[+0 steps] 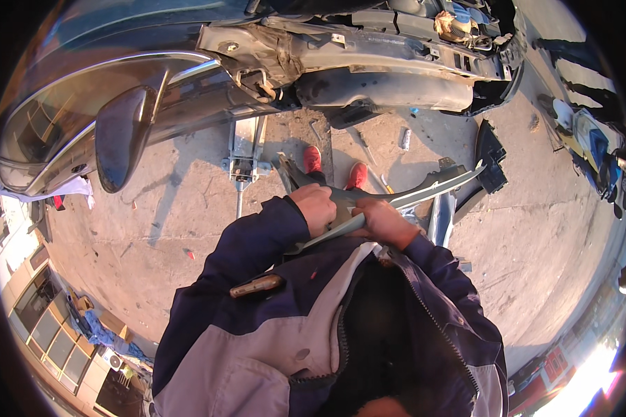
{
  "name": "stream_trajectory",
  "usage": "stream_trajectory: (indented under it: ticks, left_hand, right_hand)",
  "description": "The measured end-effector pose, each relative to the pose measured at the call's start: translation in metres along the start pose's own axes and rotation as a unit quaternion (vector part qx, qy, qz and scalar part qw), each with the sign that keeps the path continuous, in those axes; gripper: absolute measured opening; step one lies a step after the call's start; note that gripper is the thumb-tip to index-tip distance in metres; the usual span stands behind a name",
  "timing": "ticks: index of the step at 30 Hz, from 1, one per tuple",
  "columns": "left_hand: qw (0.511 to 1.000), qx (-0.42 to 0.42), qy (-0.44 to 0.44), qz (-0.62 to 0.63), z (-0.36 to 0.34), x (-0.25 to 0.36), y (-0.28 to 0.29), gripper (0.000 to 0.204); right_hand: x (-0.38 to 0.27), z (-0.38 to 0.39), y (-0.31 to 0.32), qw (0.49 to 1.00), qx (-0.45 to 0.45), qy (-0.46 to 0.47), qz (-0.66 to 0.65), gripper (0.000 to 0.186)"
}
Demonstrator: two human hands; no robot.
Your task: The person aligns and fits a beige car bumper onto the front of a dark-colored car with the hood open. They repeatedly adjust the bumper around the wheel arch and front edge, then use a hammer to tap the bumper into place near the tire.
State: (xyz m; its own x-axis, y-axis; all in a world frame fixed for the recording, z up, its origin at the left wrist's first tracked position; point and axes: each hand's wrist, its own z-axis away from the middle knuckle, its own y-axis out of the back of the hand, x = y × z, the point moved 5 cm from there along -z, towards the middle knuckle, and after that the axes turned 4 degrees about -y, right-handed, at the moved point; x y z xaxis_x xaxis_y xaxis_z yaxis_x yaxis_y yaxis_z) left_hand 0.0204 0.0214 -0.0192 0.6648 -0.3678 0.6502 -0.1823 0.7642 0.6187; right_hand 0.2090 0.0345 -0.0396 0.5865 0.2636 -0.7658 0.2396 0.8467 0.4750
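Note:
A curved grey-green car fender (424, 187) is held in front of my chest, its pale edge reaching out to the right. My left hand (316, 207) is closed in a fist on its near left part. Just to the right, my right hand (386, 221) is wrapped round the same panel, with the fingers partly hidden beneath it. Part of the fender's near strip (337, 229) slants down to the left below both hands, against my jacket. My red shoes (313, 158) show beyond the panel on the concrete.
A dark car (389, 52) with its front side stripped stands ahead, its side mirror (124, 139) jutting out at left. A floor jack (243, 156) sits beside it. A small can (405, 138), a yellow-handled tool (387, 184) and a black plastic part (492, 156) lie on the ground.

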Motion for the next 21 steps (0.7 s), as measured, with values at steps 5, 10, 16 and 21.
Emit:
stream_trajectory:
  ticks: [5, 10, 16, 21]
  left_hand:
    - [0.997, 0.048, 0.009, 0.053, -0.003, -0.019, 0.001, 0.028]
    - [0.970, 0.239, 0.048, 0.021, 0.011, -0.022, 0.015, 0.030]
    - [0.885, 0.420, 0.167, 0.111, 0.029, -0.054, 0.034, 0.014]
    - [0.900, 0.349, 0.200, 0.169, 0.038, -0.057, 0.020, 0.040]
  right_hand:
    - [-0.001, 0.000, 0.001, 1.000, 0.011, 0.018, -0.010, 0.045]
    - [0.000, 0.003, 0.001, 0.998, 0.046, 0.019, -0.027, 0.040]
    - [0.002, 0.005, 0.001, 0.999, 0.038, 0.005, -0.032, 0.046]
    - [0.003, 0.006, 0.002, 0.999, 0.030, 0.021, -0.036, 0.045]
